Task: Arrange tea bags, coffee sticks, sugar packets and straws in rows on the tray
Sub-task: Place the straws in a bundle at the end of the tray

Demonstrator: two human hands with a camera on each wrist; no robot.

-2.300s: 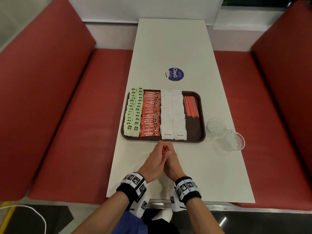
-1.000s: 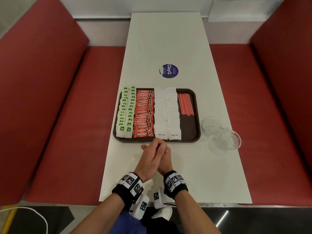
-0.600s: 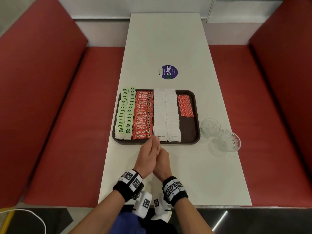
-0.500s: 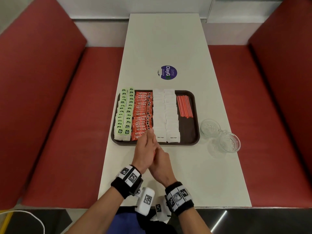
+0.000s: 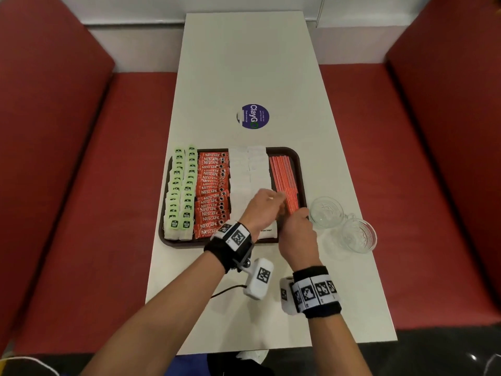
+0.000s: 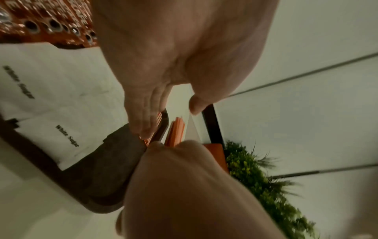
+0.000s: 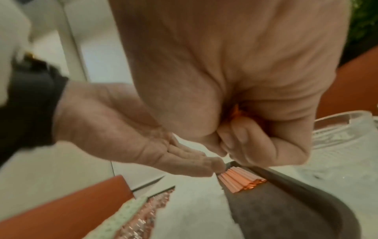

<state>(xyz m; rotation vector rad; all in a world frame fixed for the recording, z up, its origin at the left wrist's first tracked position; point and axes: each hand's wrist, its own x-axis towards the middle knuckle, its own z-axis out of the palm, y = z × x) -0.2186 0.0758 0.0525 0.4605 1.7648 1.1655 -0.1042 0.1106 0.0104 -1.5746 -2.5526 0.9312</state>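
Observation:
A brown tray (image 5: 189, 243) holds rows of green tea bags (image 5: 181, 191), red coffee sticks (image 5: 212, 191), white sugar packets (image 5: 248, 169) and orange straws (image 5: 282, 172). Both hands hover over the near end of the straw row. My right hand (image 5: 298, 215) grips a small bundle of orange straws (image 7: 237, 113) in its curled fingers. My left hand (image 5: 279, 198) is open, and its straight fingertips (image 7: 212, 163) touch the near ends of the straws (image 7: 241, 179) lying on the tray (image 7: 286, 207). The near sugar packets are partly hidden by the left hand.
Two clear glass cups (image 5: 325, 211) (image 5: 357, 236) stand on the white table just right of the tray, close to my right hand. A round purple sticker (image 5: 253, 116) lies beyond the tray. Red bench seats flank the table.
Both hands have moved from the table in front of the tray forward and right, over the straw row. The left hand has come off the bundle and opened.

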